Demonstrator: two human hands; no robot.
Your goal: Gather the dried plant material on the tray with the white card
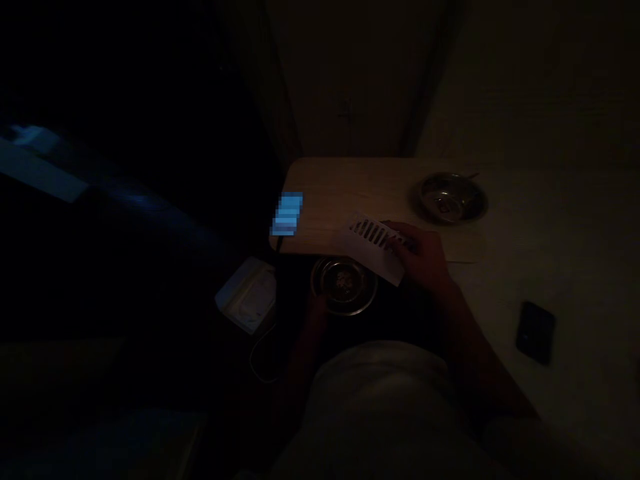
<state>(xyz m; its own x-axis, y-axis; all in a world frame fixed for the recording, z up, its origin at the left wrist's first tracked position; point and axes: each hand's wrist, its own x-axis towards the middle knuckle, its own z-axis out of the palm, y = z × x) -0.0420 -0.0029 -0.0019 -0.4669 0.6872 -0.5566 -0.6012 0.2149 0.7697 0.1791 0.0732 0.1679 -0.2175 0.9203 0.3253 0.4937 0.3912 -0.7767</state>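
The scene is very dark. My right hand point(423, 257) is closed on a white slotted flat piece point(375, 247) at the near edge of a pale wooden table point(350, 187). Just below that edge my left hand point(316, 308) holds a round metal bowl point(344, 285) with dark bits inside; its fingers are barely visible against the rim.
A second metal bowl point(453, 198) stands farther back on the table. A lit phone screen point(287, 213) glows at the table's left edge. A dark phone point(535, 331) lies at the right. A white boxy object point(247, 295) with a cord sits lower left.
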